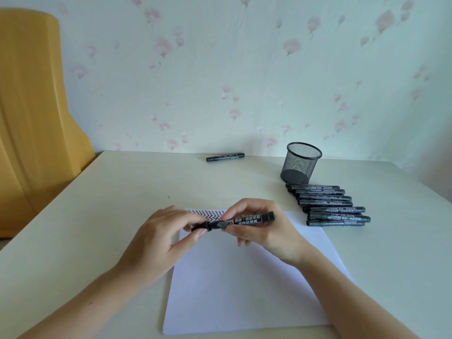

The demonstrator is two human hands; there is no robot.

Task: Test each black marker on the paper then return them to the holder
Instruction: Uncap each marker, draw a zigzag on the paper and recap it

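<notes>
A black marker [247, 220] with white lettering lies level above the white paper [234, 285]. My right hand [259, 231] grips its barrel, and my left hand [161, 238] pinches the cap end on the left. Black zigzag test marks [208, 214] show at the paper's top edge, partly hidden by my fingers. A row of several black markers [327, 204] lies on the table to the right. Behind that row stands the black mesh holder [302, 162], with no marker showing in it. One more marker [225, 157] lies alone near the wall.
The cream table [97, 204] ends at a flowered wall at the back. A yellow chair back [31, 118] stands to the left of the table.
</notes>
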